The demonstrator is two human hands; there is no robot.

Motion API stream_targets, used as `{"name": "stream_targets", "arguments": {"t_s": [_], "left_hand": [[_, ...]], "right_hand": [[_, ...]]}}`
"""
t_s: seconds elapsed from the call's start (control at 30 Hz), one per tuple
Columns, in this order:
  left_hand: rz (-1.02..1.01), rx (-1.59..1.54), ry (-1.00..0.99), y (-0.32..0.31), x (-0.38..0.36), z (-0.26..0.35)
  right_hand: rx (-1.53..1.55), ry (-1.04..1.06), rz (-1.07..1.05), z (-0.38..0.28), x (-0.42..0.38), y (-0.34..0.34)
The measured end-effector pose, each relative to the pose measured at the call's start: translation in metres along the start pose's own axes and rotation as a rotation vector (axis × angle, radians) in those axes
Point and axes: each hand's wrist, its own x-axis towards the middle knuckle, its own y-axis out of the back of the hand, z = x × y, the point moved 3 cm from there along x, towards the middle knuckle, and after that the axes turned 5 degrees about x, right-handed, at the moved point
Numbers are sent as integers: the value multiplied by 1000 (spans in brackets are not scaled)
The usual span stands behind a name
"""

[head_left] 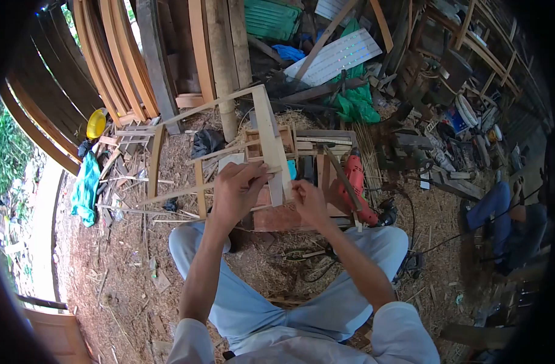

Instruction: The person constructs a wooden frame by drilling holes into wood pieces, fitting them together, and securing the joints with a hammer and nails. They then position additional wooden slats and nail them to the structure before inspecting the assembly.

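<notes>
My left hand [236,189] is closed around a thin light wooden strip [179,193] that stretches out to the left, its fingers at the edge of a pale board [266,130]. The board stands up from the low work surface and has another long strip [213,103] joined at its top end. At the board's lower right edge is my right hand [307,201], fingers curled together; what they hold is too small to make out. A red power tool [354,188] lies just right of my right hand.
Wooden frames [122,57] lean at the upper left. A dark plastic bag [207,143] lies behind the strips. Pliers [306,255] lie between the knees. Another person [511,215] sits at the far right. Shavings cover the ground.
</notes>
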Motion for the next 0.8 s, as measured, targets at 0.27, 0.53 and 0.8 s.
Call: {"name": "stream_targets", "arguments": {"t_s": [0.27,0.53,0.8], "left_hand": [[-112,47,-118,-13,-1,16],[-134,35,-135,-13,-2,7],[-264,25,-67,-12,7,9]], "right_hand": [[51,24,-106,-9,-23,8],[328,-60,-233,-17,-20,2],[144,40,-115,-7,-11,9]]}}
